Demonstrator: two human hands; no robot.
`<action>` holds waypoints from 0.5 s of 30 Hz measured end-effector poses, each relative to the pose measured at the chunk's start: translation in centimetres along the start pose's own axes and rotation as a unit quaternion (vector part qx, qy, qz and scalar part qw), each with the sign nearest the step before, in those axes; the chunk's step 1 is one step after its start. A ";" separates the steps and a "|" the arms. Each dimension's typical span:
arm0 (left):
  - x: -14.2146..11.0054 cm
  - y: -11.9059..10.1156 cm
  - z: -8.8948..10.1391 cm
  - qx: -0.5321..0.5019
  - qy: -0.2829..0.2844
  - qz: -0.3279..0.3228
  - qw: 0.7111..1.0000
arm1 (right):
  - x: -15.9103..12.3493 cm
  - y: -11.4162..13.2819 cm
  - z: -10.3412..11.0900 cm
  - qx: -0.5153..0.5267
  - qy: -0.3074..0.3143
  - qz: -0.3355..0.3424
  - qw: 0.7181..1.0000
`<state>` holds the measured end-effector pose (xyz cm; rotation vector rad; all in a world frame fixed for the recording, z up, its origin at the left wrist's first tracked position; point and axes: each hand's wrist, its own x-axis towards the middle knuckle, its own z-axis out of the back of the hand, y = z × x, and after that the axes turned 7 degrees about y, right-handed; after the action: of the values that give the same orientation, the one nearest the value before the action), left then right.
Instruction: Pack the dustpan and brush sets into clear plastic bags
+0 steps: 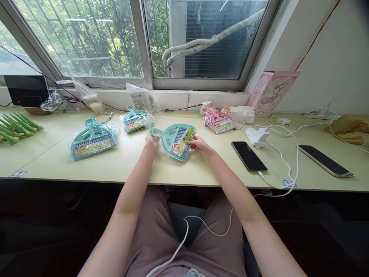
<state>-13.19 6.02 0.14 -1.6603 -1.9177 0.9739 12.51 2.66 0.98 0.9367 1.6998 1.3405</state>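
A teal mini dustpan and brush set [170, 140] is held up just above the table in front of me, its blue bristles and yellow-green label facing me. My right hand [198, 144] pinches its right side at the label. Under the handle end, my left hand [152, 141] is closed on a clear plastic bag [149, 122], which also shows below the dustpan. Left of it lie a wrapped stack of teal sets [92, 140] and a smaller teal pack [135, 118]. A pink pack [219, 120] rests to the right.
A phone [249, 156] on a white cable and a charger [257, 136] lie at right, with another dark slab-like device [325, 161] beyond. Green bundled items [17, 127] sit far left. A pink box [272, 93] stands by the window. Loose cables cross the right side and my lap.
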 end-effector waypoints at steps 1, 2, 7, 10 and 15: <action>0.1 0.1 -0.2 0.000 -0.028 -0.006 1.000 | 0.0 0.0 -0.1 -0.003 -0.006 0.005 1.000; 0.1 0.1 -0.5 0.003 -0.055 -0.011 0.998 | 0.0 0.0 -0.2 -0.006 -0.013 0.012 1.000; -0.1 0.6 -1.8 0.075 -0.142 -0.023 0.987 | -0.4 0.5 -0.7 -0.024 -0.048 0.041 0.998; -0.4 0.6 -2.1 0.124 -0.166 -0.014 0.978 | -0.5 0.6 -0.8 -0.021 -0.054 0.039 0.998; -0.5 0.5 -2.4 0.147 -0.154 -0.011 0.977 | -0.3 0.4 -0.4 -0.009 -0.053 0.046 0.997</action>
<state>-11.04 6.14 1.43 -1.3786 -1.8574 1.4974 12.29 2.30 1.44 1.0690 1.5790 1.3383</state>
